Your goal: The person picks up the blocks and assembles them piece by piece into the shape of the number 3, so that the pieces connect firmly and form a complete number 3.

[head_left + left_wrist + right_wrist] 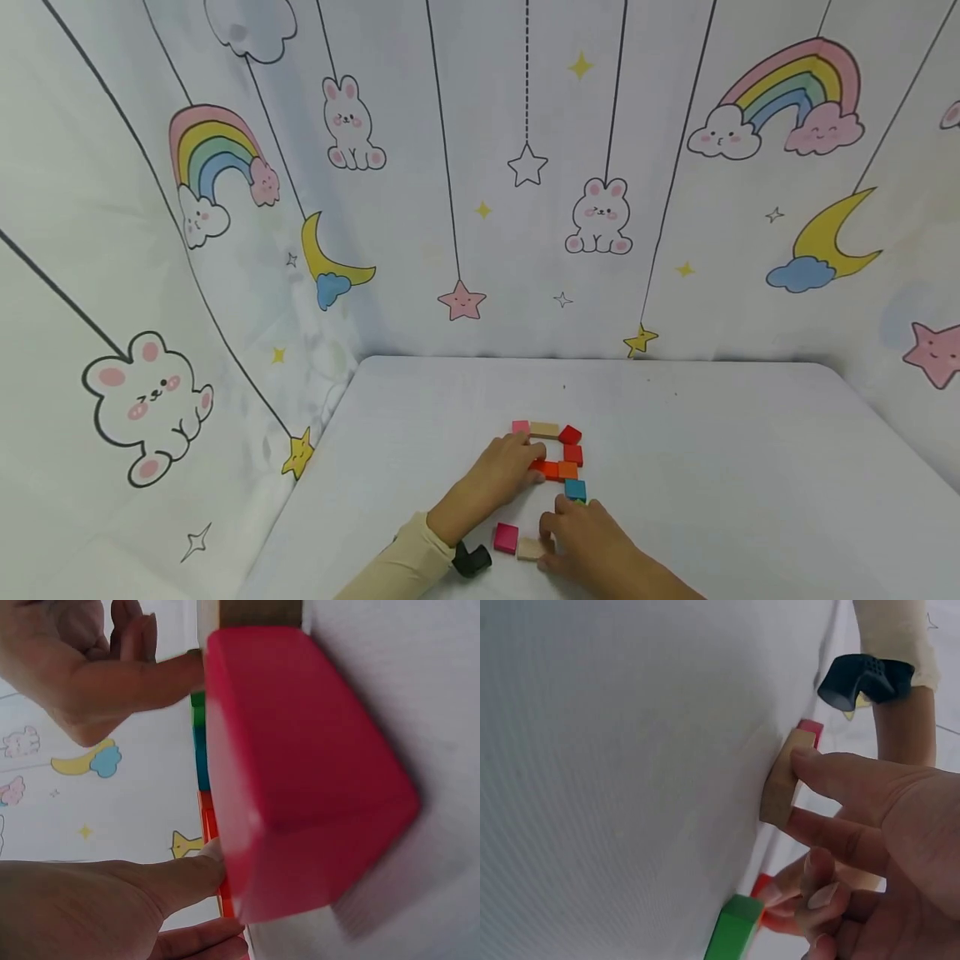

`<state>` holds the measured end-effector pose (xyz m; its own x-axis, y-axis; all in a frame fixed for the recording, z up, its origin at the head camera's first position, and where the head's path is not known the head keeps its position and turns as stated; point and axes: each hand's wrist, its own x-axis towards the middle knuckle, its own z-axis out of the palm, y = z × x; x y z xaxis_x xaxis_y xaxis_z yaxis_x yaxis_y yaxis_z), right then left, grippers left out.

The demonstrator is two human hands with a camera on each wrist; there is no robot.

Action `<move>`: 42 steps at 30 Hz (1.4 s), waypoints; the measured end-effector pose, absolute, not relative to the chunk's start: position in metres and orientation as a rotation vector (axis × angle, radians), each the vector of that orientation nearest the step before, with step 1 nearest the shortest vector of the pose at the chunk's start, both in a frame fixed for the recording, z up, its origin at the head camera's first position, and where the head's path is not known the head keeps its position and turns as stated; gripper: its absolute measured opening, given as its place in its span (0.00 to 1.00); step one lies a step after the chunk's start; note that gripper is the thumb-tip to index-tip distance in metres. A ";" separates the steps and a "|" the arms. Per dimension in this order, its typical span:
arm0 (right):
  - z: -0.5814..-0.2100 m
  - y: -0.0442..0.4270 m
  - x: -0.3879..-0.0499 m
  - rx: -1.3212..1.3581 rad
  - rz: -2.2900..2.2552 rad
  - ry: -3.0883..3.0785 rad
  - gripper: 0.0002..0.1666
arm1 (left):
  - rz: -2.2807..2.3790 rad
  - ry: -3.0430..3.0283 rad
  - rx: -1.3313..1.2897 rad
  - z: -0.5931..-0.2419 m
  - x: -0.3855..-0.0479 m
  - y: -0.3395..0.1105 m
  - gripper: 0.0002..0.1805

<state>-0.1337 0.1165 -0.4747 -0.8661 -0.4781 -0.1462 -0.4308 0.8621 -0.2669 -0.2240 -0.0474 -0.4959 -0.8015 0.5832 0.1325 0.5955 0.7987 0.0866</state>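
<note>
My left hand holds an orange-red block between thumb and fingers, in the middle row of a block figure. An orange block sits at that block's right end. With thumb and index finger, my right hand pinches a plain wooden block lying on the table. A crimson block stands just left of it and looms large in the left wrist view. Beyond the right hand is a green block, mostly hidden in the head view, below a blue block.
Along the figure's far side lie a pink block, another wooden block and a red block, with a second red block below. A black device is at the left wrist. Patterned cloth surrounds the white table.
</note>
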 end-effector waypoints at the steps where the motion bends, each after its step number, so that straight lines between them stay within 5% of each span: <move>1: -0.475 0.117 -0.135 -0.702 -0.337 2.842 0.16 | -0.190 -2.885 -0.948 -0.495 -0.223 -0.047 0.15; 42: -0.479 0.131 -0.147 -0.569 -0.361 2.921 0.19 | -0.177 -2.845 -0.976 -0.497 -0.224 -0.049 0.15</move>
